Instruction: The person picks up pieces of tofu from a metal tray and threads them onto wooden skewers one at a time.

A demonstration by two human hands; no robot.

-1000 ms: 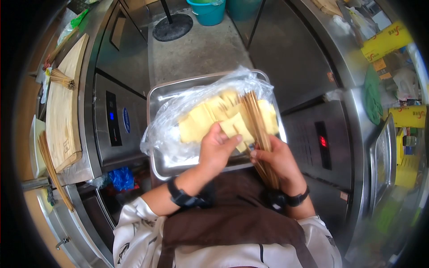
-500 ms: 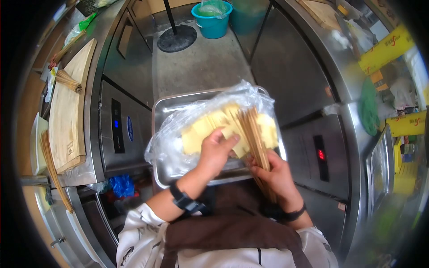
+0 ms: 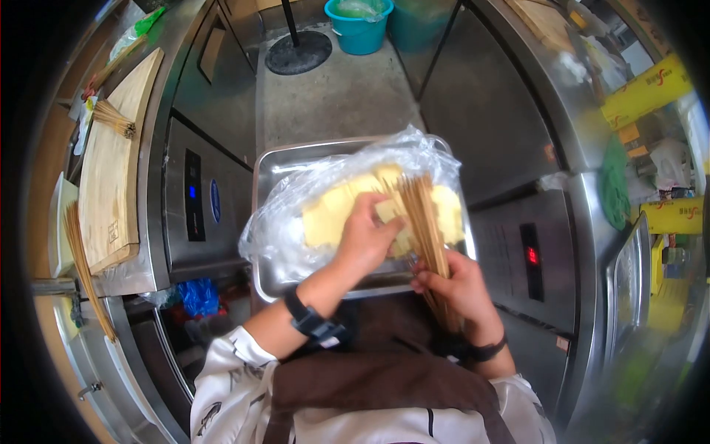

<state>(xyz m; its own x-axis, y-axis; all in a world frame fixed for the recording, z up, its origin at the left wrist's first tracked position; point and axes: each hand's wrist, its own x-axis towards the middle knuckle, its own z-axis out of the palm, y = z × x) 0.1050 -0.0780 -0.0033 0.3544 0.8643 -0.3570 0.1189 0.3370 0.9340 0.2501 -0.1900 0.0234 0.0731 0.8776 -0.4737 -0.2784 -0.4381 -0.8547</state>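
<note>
My right hand [image 3: 460,287] is wrapped round a thick bundle of bamboo skewers [image 3: 421,218], their upper ends slanting away from me. Just left of the bundle, my left hand [image 3: 366,237] pinches a thin pale-yellow slice [image 3: 387,212] between thumb and fingers. Whether a skewer passes through that slice cannot be made out. Beneath both hands lies a pile of similar yellow slices [image 3: 323,222] on a clear plastic bag [image 3: 277,229], inside a steel tray [image 3: 268,290]. The hands and the bundle hide part of the pile.
Steel refrigerated counters [image 3: 214,177] stand on both sides. On the left one are a wooden board [image 3: 111,185] with a small skewer bundle [image 3: 112,118], and another long bundle [image 3: 87,274]. Ahead on the floor are a round black base [image 3: 298,53] and a turquoise bucket [image 3: 360,29].
My left hand, with the slice, has shifted slightly right and turned, closer against the skewers. The right hand keeps its hold on the bundle. The whole view has moved a little.
</note>
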